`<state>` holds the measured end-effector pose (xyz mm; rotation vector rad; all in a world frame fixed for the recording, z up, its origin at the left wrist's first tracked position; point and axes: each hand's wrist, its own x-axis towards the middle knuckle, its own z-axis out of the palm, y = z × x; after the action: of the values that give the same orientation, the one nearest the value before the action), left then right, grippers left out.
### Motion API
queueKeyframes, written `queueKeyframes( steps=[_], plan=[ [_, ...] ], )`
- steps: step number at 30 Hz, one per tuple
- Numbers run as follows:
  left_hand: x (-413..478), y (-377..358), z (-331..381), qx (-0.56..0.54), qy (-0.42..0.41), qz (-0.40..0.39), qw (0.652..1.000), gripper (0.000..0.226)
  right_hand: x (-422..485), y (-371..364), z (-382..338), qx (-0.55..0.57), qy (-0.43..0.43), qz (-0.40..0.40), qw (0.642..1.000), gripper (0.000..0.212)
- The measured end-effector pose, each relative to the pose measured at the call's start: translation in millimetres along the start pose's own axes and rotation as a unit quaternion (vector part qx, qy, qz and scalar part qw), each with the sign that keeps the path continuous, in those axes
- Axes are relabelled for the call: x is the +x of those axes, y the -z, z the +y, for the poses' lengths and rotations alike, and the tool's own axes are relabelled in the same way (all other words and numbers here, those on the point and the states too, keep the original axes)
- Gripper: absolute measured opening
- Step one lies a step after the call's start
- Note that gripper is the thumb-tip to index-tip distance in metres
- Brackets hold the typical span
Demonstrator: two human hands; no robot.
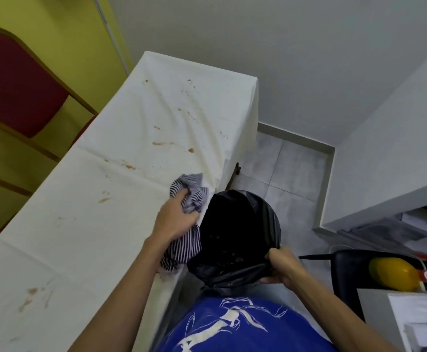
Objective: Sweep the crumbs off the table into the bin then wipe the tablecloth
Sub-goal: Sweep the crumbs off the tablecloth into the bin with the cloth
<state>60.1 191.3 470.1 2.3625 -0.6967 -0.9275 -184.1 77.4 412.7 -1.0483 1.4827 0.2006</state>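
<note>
We are looking down along a long desk on the left, draped in a white tablecloth (93,224), with the person standing at its near right edge. The left arm is lying straight out from the bottom of the view over the desk's right side. The left hand (175,219) is sitting right at that edge, back of the hand up, its grip clamped on a bunched striped cloth (193,190). The fingers are curling into the fabric, one wad is sticking out on the far side of them, and another part is hanging under the palm over the desk edge. The right arm is angling in from the lower right, wrist bent. The right hand (282,266) is holding the near rim of the bin (270,219), its grip clamped on the black liner with the thumb on top and the fingers curling underneath. The bin is sitting just beside the desk's right edge, against the hanging cloth, with its mouth facing up toward us. A few brownish crumbs (232,260) are showing inside it. Orange-brown stains (162,143) are dotting the tablecloth both beyond the left hand and at the near left. A red chair (12,85) is standing at the far left, and a yellow bottle (395,274) is lying at the right.
</note>
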Motion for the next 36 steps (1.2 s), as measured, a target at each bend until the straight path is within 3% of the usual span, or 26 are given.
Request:
queueKeyframes(
  steps=[3,6,9,12,15,19,22,26,30,33,36],
  plan=[
    [-22,-29,2,0.026,-0.068,-0.084,0.994,0.063,1,-1,0,0.001,-0.004,0.003,1.000,0.023],
    [-44,-46,1,-0.010,-0.055,-0.162,0.985,0.074,1,-5,1,0.001,-0.010,0.003,1.000,0.024],
    [-45,-47,-4,-0.065,-0.040,-0.171,0.982,0.077,0,-4,4,0.006,-0.008,0.005,1.000,0.024],
    [-31,-25,-4,-0.114,-0.005,-0.108,0.988,0.085,0,0,9,0.010,-0.002,0.008,1.000,0.019],
    [-9,10,-3,-0.131,0.021,0.002,0.991,0.076,-1,0,11,0.010,0.004,0.005,1.000,0.016],
    [24,41,-13,-0.067,0.065,0.087,0.992,0.066,-3,-1,11,0.009,0.007,0.003,1.000,0.017],
    [30,38,-20,0.013,0.075,0.043,0.996,0.070,-4,0,11,0.007,0.010,0.003,1.000,0.017],
    [12,17,-10,0.041,0.010,-0.007,0.999,0.058,-3,1,11,0.008,0.009,0.008,1.000,0.016],
    [-25,-11,-9,0.039,-0.034,-0.134,0.990,0.071,-3,0,11,0.012,0.002,0.008,1.000,0.013],
    [-35,-9,-17,0.015,-0.028,-0.186,0.982,0.076,-3,1,6,0.010,0.004,0.008,1.000,0.014],
    [-33,11,-19,-0.098,-0.003,-0.162,0.982,0.075,-1,2,5,0.013,0.003,0.009,1.000,0.017]
  ],
)
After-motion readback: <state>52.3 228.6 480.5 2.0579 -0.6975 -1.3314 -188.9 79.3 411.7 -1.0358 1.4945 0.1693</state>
